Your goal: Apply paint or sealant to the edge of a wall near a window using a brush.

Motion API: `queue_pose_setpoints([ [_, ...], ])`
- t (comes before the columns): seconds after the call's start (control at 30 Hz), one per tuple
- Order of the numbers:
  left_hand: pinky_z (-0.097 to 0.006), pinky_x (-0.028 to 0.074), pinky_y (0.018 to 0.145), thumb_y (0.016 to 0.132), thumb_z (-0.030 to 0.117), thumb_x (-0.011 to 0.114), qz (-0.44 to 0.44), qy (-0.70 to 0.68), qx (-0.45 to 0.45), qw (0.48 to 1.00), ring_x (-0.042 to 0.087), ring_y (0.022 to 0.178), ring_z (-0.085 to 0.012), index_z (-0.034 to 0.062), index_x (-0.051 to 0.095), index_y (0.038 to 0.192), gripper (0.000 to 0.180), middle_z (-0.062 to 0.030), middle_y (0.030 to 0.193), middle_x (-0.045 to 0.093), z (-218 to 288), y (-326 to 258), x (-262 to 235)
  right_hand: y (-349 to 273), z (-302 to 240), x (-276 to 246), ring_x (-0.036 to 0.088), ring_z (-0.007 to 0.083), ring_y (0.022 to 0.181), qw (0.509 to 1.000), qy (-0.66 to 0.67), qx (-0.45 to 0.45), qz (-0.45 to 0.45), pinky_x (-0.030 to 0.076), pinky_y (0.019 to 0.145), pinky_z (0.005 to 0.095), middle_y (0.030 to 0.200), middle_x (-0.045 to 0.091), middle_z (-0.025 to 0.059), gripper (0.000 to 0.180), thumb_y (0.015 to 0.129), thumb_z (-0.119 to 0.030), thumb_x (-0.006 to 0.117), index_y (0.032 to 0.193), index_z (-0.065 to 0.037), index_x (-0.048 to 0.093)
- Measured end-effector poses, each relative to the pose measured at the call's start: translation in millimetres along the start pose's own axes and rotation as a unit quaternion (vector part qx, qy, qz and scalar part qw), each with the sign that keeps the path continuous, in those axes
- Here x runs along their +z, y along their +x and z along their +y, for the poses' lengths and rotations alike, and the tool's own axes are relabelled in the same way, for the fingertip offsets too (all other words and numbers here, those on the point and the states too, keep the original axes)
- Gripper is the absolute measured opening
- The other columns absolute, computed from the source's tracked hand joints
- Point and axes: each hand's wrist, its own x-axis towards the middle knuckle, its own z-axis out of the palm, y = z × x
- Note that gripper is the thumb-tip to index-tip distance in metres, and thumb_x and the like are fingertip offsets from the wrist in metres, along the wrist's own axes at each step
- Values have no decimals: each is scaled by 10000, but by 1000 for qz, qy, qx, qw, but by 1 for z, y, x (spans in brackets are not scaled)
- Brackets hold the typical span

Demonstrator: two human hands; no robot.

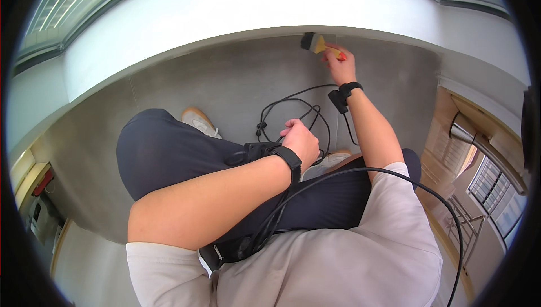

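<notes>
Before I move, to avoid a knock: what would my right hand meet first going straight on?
Your right hand would probably meet the long white wall or ledge ahead; depth is unclear.

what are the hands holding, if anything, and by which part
The right hand holds a brush by its handle. No held thing shows in the loosely curled left hand.
</notes>
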Motion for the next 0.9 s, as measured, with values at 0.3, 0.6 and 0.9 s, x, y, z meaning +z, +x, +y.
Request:
queue_pose_setpoints([
  [0.3, -484, 494, 862, 953, 198, 592, 19, 10, 19, 1000, 727, 920, -301, 75, 723, 1161, 275, -102, 984, 760, 3, 12, -1, -12, -19, -31, 623, 100, 672, 995, -82, -55, 26, 508, 636, 257, 792, 683, 51, 222, 946, -149, 639, 1069, 9, 736],
  [0.6, -518, 487, 867, 941, 191, 587, -83, -8, -28, 996, 709, 853, -354, 76, 750, 1153, 292, -147, 979, 745, 14, 14, 30, -62, -83, 233, 701, 306, 841, 931, 30, -212, -297, 548, 801, 376, 951, 731, 169, 259, 903, -182, 651, 1090, -13, 712],
  [0.9, -511, 494, 886, 957, 203, 578, -75, -3, -24, 997, 723, 895, -332, 91, 737, 1175, 291, -106, 989, 752, 11, -1, 34, -38, -31, 184, 703, 146, 748, 980, 90, -42, -171, 557, 686, 280, 880, 716, 103, 221, 960, -142, 634, 1130, -22, 707],
])
